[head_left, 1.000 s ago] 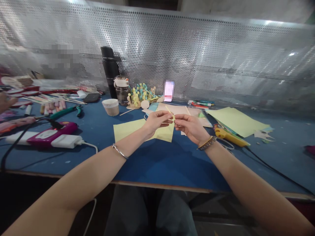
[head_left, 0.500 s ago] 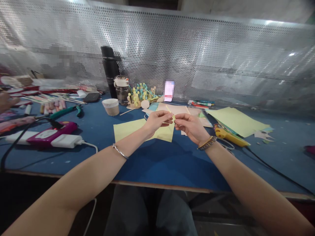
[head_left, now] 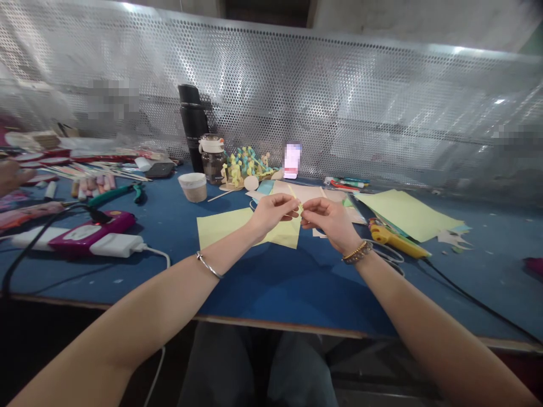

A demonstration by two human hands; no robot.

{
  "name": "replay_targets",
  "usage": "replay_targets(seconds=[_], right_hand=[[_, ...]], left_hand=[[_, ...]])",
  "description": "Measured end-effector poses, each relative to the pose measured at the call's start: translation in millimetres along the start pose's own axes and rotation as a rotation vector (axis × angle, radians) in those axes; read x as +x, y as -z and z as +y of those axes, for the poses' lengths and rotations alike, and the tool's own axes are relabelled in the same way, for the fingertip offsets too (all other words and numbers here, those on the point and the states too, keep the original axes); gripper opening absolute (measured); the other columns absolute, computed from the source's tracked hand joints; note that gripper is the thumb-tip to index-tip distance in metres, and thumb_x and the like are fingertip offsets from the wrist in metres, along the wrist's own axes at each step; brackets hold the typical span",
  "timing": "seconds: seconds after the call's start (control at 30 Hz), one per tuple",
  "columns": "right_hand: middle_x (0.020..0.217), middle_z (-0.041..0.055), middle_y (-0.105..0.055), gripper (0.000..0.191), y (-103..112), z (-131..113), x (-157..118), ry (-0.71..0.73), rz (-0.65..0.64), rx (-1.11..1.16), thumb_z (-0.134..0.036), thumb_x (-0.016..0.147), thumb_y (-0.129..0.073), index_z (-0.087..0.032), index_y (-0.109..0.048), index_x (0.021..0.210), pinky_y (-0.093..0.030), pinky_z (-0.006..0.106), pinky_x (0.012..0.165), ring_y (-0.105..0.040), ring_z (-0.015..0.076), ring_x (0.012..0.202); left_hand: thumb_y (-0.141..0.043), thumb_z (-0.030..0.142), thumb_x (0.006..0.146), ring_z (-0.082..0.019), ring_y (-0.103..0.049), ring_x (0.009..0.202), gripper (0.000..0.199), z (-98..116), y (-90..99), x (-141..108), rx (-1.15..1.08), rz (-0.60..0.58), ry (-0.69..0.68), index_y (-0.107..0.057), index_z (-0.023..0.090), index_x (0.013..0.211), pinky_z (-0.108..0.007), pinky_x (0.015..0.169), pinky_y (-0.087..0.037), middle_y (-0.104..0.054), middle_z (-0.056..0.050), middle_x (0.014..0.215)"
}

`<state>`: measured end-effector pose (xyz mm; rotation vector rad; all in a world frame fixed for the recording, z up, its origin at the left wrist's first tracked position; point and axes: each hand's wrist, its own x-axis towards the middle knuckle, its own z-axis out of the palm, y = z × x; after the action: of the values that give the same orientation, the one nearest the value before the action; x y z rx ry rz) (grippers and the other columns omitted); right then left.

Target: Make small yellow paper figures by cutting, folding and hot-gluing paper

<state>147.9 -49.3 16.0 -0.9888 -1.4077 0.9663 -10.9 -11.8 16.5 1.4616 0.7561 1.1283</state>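
Over the blue table (head_left: 271, 288), my left hand (head_left: 275, 213) and my right hand (head_left: 324, 219) face each other, fingertips nearly touching. Both pinch a small yellow paper piece (head_left: 300, 209), whose exact shape is too small to tell. Beneath my left hand lie yellow sheets (head_left: 224, 225). Pink paper (head_left: 282, 188) is behind my fingers. A yellow glue gun (head_left: 399, 239) rests to the right of my right hand.
A paper cup (head_left: 193, 187), a lidded jar (head_left: 212, 159), a black bottle (head_left: 192, 124) and small paper flowers (head_left: 246, 167) stand behind. A purple power strip (head_left: 91, 234) and green pliers (head_left: 114, 193) are left. Yellow sheets (head_left: 411, 213) lie right. Another person's hand (head_left: 12, 176) shows at far left.
The whole view has shifted slightly, so things appear a little lower. My fingers still meet at the small yellow piece; the pale strip at my left fingers is less visible.
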Motion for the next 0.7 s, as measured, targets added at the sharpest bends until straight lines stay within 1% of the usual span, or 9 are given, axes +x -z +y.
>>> replay_targets(seconds=[0.27,0.4,0.7], right_hand=[[0.072,0.0001,-0.063,0.019,-0.2,0.1,-0.5,0.038,-0.006,-0.058,-0.025,0.068,-0.069,-0.016,-0.059,0.082,-0.056,0.03,0.059,-0.064,0.0129,0.059],[0.073,0.0003,-0.063,0.019,-0.2,-0.6,-0.4,0.026,-0.003,-0.043,-0.025,0.068,-0.069,-0.017,-0.058,0.081,-0.056,0.03,0.059,-0.064,0.0124,0.058],[0.073,0.0005,-0.063,0.02,-0.4,-2.1,-1.2,0.012,-0.005,-0.026,-0.025,0.067,-0.069,-0.017,-0.058,0.082,-0.056,0.031,0.06,-0.063,0.0127,0.059]], left_hand=[[-0.068,0.039,0.069,-0.011,-0.061,0.068,0.025,-0.4,0.2,0.3,0.033,-0.006,-0.046,-0.061,0.016,0.074,-0.028,0.072,-0.049,-0.063,0.0,0.071],[-0.067,0.04,0.071,-0.011,-0.061,0.068,0.025,0.8,-0.2,-0.5,0.054,-0.013,-0.074,-0.061,0.016,0.075,-0.028,0.071,-0.05,-0.064,-0.001,0.071],[-0.065,0.042,0.072,-0.012,-0.062,0.069,0.026,-1.2,1.3,0.3,0.086,-0.028,-0.086,-0.06,0.016,0.075,-0.028,0.071,-0.05,-0.064,-0.002,0.073]])
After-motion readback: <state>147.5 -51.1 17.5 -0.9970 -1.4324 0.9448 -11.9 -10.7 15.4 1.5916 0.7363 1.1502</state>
